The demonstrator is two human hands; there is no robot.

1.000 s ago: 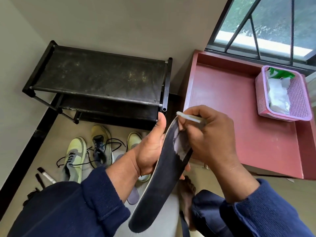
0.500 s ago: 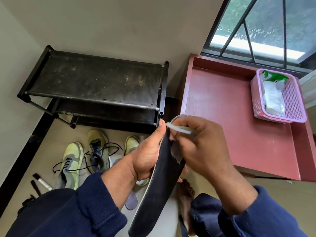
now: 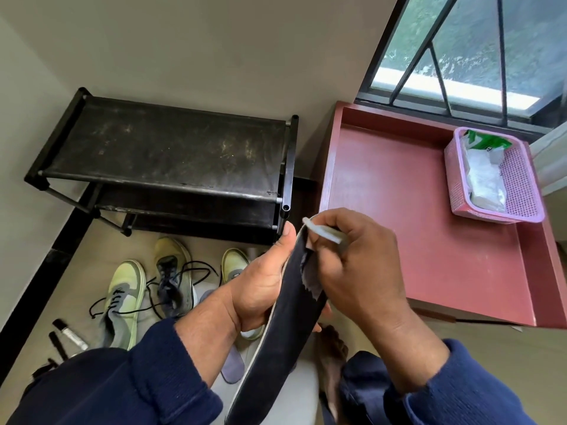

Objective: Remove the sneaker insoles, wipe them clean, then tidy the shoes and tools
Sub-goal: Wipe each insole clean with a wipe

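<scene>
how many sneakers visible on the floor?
3. Pale green-and-grey laced sneaker leftmost, darker yellow-and-navy sneaker beside it, pale green sneaker toe behind the left hand. Others may be hidden by the arms.

We are looking at a home entryway corner: beyond our fingers (image 3: 310,240) a dusty black shoe rack (image 3: 165,157) is standing against the plain wall, sneakers (image 3: 125,296) are lying below them, a barred window (image 3: 478,47) is showing above right.

We find no text, label, brand or number that we can read on anything in view.
</scene>
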